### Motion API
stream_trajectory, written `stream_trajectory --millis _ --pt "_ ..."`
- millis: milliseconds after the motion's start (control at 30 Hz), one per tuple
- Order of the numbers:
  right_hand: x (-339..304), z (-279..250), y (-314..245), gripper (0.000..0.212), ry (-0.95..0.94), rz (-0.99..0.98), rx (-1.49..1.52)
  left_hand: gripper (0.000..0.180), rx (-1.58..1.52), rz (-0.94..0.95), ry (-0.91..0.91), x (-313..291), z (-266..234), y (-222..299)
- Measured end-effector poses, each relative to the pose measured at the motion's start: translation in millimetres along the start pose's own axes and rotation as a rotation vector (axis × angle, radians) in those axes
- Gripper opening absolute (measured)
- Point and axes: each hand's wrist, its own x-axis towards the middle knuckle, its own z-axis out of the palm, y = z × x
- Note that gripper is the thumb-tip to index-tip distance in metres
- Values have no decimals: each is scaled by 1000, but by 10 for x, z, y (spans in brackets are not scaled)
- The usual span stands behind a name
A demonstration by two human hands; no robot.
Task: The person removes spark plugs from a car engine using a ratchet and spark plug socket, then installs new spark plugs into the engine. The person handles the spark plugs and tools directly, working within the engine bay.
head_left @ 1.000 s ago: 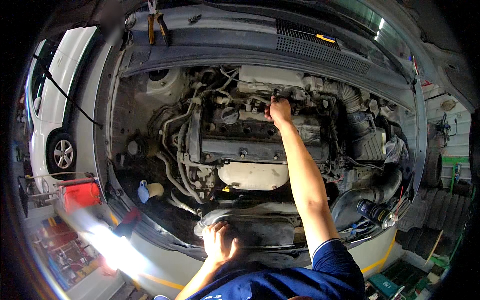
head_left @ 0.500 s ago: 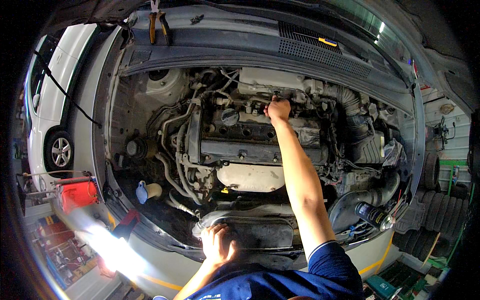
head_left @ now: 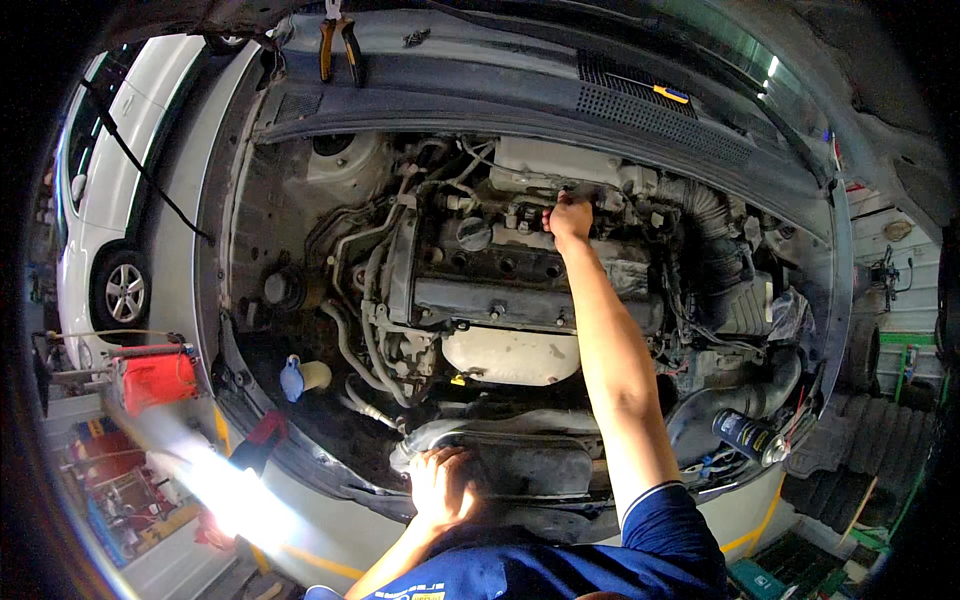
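Note:
Beneath the raised hood lies a car engine with a black valve cover (head_left: 490,300) and a round oil cap (head_left: 474,234). My right arm reaches across it to the far side. There my right hand (head_left: 570,220) is closed, its fingers curled down by the pale intake manifold (head_left: 555,160); whatever they grip is hidden. Near the front edge of the bay, my left hand (head_left: 443,487) rests with fingers apart and bent over the front panel, beside a thick grey hose (head_left: 510,425). A pale heat shield (head_left: 510,357) sits between the two hands.
Pliers (head_left: 340,50) and a yellow-handled tool (head_left: 670,94) lie on the cowl. At the front right leans a spray can (head_left: 748,437). A blue-capped filler neck (head_left: 293,380) stands at the left, near a bright lamp (head_left: 235,500). A white car (head_left: 120,200) is parked alongside.
The whole view has shifted slightly, so the engine sits a little farther right. My right hand stays at the same spot by the manifold; my left fingers look a bit more bent.

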Motion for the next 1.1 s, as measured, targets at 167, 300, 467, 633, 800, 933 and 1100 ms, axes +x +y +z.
stream_trajectory --millis 167,300,467,633,800,933,1100 --pt "-138 9 16 25 92 -30 -197 46 -9 -3 20 -2 -6 -2" --pt "-383 91 -51 22 211 -624 -572 47 -14 -16 16 -10 -7 -3" --pt "-321 139 -432 19 -424 -918 -1145 48 -10 -22 8 4 -30 17" --pt "-222 152 -650 41 -639 -744 -1381 47 -1 -37 -31 26 -44 21" --pt "-211 184 -619 48 -758 -761 -1516 47 27 -30 -32 31 -27 8" --pt "-3 187 -637 32 -898 -632 -1416 47 11 -26 -23 49 -28 10" --pt "193 84 -579 33 -751 -733 -1506 46 3 -44 -12 51 -35 29"
